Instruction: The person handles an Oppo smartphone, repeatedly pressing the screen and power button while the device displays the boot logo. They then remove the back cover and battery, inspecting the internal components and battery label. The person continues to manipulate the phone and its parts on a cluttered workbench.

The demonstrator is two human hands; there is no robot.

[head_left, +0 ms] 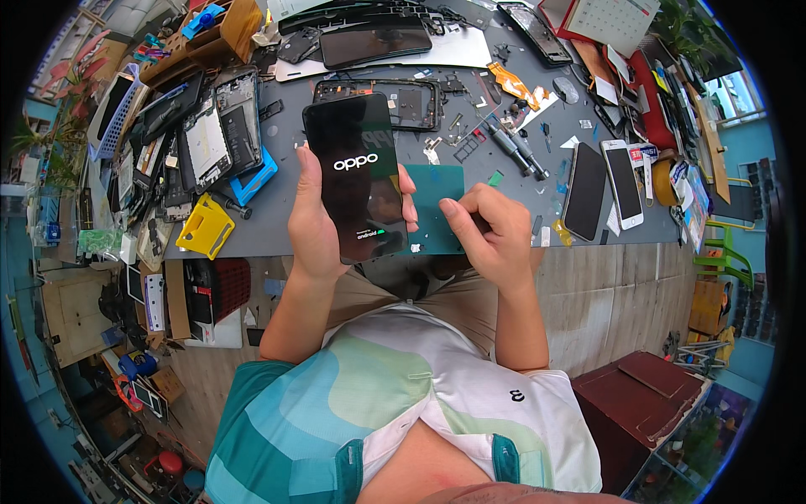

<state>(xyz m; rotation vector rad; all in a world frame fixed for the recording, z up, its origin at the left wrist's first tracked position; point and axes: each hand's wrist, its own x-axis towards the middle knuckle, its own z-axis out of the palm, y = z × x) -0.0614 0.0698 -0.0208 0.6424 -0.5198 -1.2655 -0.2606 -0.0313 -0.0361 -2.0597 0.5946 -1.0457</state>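
My left hand [316, 223] is wrapped round a black smartphone [357, 197], its thumb along the left edge and fingertips showing at the right edge. The phone is held up over the table's front edge, its screen lit with a white start-up logo and a small green mark near the bottom. Right of it, my right hand [491, 225] is loosely closed at the table edge, with curled fingers and the thumb pointing up-left; nothing shows in it. A green mat [438, 206] lies partly under the phone and beside this hand.
Behind the phone lies an open phone frame [424, 105]. Screwdrivers [516, 151] and an orange flex cable [514, 84] lie beyond my right hand. Two phones, one black [585, 191] and one white-framed [621, 185], lie at right. Phone parts, a yellow stand [206, 227] and a blue stand [254, 178] crowd the left.
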